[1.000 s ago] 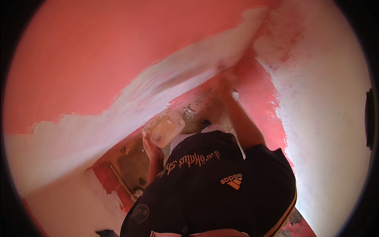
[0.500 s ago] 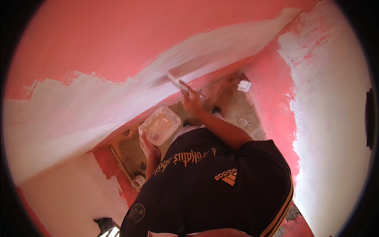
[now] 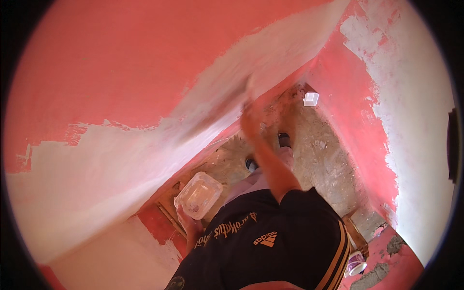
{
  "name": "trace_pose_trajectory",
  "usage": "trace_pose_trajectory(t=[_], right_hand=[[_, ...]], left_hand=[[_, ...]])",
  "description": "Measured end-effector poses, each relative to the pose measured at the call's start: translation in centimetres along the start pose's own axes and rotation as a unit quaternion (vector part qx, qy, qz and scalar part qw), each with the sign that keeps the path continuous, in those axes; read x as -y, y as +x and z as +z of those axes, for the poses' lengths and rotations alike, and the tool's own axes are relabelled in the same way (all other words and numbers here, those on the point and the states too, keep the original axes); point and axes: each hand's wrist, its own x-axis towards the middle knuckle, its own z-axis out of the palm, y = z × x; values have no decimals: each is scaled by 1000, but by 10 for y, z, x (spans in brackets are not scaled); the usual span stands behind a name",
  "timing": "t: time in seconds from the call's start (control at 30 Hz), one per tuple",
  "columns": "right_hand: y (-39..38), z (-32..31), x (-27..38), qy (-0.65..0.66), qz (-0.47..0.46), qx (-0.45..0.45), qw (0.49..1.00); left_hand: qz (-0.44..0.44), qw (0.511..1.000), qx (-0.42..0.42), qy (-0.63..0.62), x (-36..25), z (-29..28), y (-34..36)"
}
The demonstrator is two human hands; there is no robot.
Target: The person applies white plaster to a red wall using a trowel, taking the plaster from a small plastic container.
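Note:
My left hand grips the near left edge of a rectangular translucent plastic tub, smeared inside with whitish paste. Its fingers are partly hidden by the tub. Ahead, my right hand is raised close to the wall, smeared by motion, and closed on a pale, long-edged spreading tool. The blur hides the tool's exact kind and whether its edge touches the wall. The wall before me is coral pink above, with a whitish coat below ending in a ragged upper line.
On the floor by the far corner lies a small white plastic container. Another wall, pink and partly coated white, rises at the right. A white and purple bucket stands at lower right. My shoes are on the dirty, debris-strewn floor.
My right hand and the tool have moved right and up along the wall. My left hand still holds the tub. The view has shifted, showing more floor and the bucket at lower right.

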Motion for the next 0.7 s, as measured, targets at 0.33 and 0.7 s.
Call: trace_pose_trajectory(t=[0.33, 0.7], right_hand=[[62, -98, -19, 167, -15, -179, 969], [-178, 60, -26, 167, -110, 95, 975]], left_hand=[[6, 999, 20, 40, -10, -22, 5], [-47, 995, 61, -57, -10, -25, 7]])
